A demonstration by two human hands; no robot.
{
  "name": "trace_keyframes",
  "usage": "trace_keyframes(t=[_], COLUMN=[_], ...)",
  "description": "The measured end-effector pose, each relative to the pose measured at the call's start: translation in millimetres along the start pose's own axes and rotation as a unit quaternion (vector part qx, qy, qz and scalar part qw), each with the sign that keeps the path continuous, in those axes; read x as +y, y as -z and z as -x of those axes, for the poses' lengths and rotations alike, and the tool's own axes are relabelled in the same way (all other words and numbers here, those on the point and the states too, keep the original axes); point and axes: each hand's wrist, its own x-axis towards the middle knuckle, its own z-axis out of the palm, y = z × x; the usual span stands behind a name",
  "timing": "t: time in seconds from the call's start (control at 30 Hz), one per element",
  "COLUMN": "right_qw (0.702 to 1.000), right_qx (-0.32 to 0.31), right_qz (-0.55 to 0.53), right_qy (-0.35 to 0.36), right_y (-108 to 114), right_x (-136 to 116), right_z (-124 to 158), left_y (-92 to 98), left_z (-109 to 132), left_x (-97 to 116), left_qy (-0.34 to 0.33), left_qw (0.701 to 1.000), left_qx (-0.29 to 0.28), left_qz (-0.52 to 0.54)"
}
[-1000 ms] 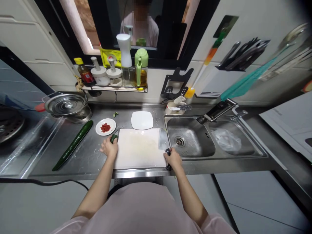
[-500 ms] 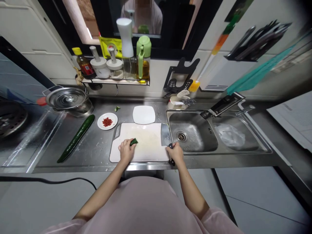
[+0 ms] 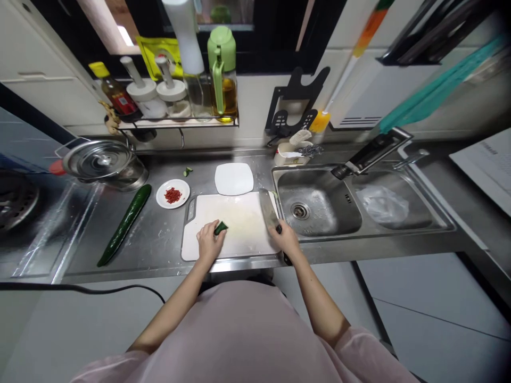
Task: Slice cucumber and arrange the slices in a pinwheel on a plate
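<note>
On the left part of the white cutting board (image 3: 243, 247), my left hand (image 3: 209, 242) is closed around a short piece of cucumber (image 3: 220, 228), its end sticking out past the fingers. My right hand (image 3: 286, 239) grips the black handle of a kitchen knife (image 3: 269, 208) at the board's right edge. The broad blade is tilted up on edge and points away from me, apart from the cucumber piece. A whole cucumber (image 3: 124, 226) lies on the counter to the left. Behind the board are a white square plate (image 3: 233, 178) and a small round plate (image 3: 184, 198) with chopped red bits (image 3: 173, 195).
A lidded steel pot (image 3: 106, 162) stands at the back left. The sink (image 3: 319, 205) adjoins the board on the right, under a black faucet (image 3: 371, 154). Above the counter hangs a rack (image 3: 179, 123) with bottles and jars. Small green scraps (image 3: 187, 171) lie near the plates.
My right hand has lifted the knife and turned its blade from lying flat to on edge, shifting it slightly left. The left hand still holds the cucumber piece. The view has tipped downward.
</note>
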Motion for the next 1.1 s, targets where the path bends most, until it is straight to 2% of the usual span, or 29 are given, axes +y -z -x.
trace_keyframes(t=[0.13,0.33,0.77,0.9,1.1], right_qw=[0.996,0.982,0.955,0.946,0.942], right_qx=[-0.048,-0.110,-0.167,-0.197,-0.202], right_qz=[0.064,0.133,0.188,0.197,0.203], right_qy=[0.032,0.071,0.157,0.164,0.174], right_y=[-1,-8,-6,-6,-10], right_x=[-21,-52,-83,-91,-96], right_z=[6,12,21,29,32], left_y=[-3.1,-7.3,-6.7,-6.6,-6.0], left_z=[-1,-4,-1,-1,-2], left_x=[-3,-5,-8,-7,-7], left_qy=[-0.047,-0.050,-0.071,-0.055,-0.049], left_qw=[0.996,0.993,0.994,0.996,0.996], left_qx=[0.023,0.060,0.037,0.028,0.022], left_qz=[0.065,0.088,0.070,0.069,0.072])
